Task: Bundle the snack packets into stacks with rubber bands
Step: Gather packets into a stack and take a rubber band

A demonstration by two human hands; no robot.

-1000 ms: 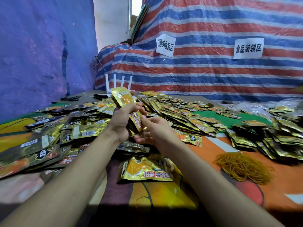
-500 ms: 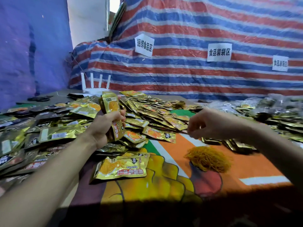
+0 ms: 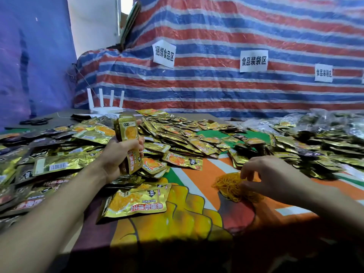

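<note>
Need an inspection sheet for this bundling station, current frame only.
Surface: table under a printed cloth.
Job's things: loose snack packets heaped across the back; packet stack held upright; rubber band pile right of centre; front packet lying flat.
Clutter: black items far left, unclear; clear bags far right.
Grippers: left hand grips the packet stack; right hand has its fingers at the rubber band pile, pinch unclear.
Cables: thin wire on the tarp above the router.
Surroundings: striped tarp, paper signs, blue sheet on the left.
</note>
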